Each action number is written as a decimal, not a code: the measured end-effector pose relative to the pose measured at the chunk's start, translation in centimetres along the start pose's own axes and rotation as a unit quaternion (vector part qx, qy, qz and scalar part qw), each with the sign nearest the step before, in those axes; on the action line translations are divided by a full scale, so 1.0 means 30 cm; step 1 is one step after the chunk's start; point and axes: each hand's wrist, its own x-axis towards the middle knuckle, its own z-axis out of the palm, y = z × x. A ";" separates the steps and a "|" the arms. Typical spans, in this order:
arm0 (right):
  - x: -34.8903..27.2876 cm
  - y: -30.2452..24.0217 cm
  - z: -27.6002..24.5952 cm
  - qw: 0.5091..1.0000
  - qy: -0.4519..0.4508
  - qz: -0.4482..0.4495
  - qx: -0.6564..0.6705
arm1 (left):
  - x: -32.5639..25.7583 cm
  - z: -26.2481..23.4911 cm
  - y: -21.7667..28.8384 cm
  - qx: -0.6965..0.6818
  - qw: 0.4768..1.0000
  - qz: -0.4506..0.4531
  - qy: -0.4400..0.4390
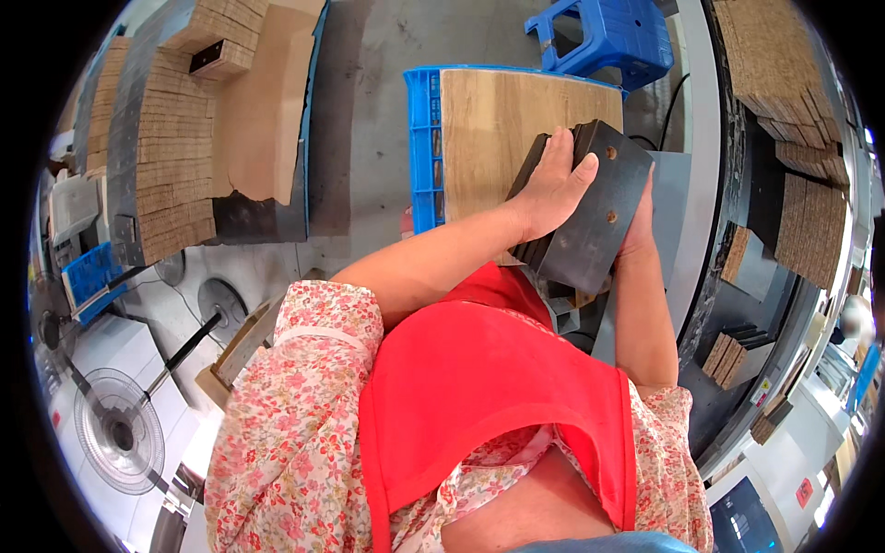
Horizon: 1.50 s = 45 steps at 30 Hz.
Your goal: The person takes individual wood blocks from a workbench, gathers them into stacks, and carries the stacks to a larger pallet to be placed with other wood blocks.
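Several dark boards, left hand grasping their left side, right hand apparently gripping their right, blue stool beyond.

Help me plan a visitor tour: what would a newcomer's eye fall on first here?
Most likely the bright red apron at lower centre, over flowered sleeves. Next, just right of centre, the dark boards held between the left hand and right hand. A blue stool stands out near the top, right of centre.
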 end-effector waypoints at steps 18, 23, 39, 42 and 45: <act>0.008 0.001 -0.009 0.998 0.054 -0.003 -0.026 | 0.100 -0.019 -0.097 -0.259 0.957 -0.126 -0.041; -0.137 0.186 -0.029 0.999 0.032 0.033 0.026 | -0.067 -0.011 -0.166 -0.335 0.919 -0.204 -0.047; -0.758 0.148 -0.255 0.903 0.157 -0.221 -0.333 | -0.222 -0.057 0.003 -0.062 0.993 0.049 0.085; -0.991 -0.006 -0.342 0.866 0.240 -0.342 -0.275 | -0.307 0.025 0.156 0.004 0.962 0.260 0.086; -1.121 -0.087 -0.630 0.744 0.419 -0.417 -0.313 | -0.382 0.210 0.245 0.083 0.909 0.407 0.031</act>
